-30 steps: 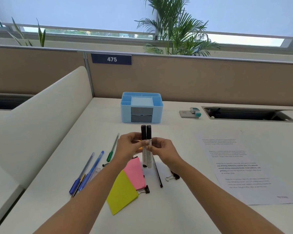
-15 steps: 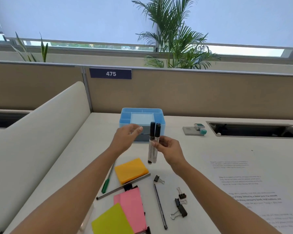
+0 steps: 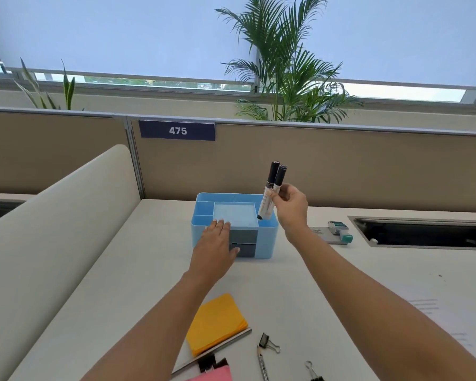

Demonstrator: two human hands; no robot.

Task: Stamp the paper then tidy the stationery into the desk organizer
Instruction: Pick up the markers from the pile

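Pinching two black-capped markers (image 3: 267, 202) in my right hand (image 3: 291, 207) at frame centre, I rest my flat left hand (image 3: 216, 243) on one blue organizer (image 3: 267, 243).

Both arms stretched forward, left grip (image 3: 215, 243) flat with straight fingers, right grip (image 3: 291, 208) raised, pinching two markers (image 3: 266, 204).

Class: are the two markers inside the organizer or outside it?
Mostly outside: the right hand holds the markers tilted, with only their lower ends at the rim of the organizer, over its right compartment.
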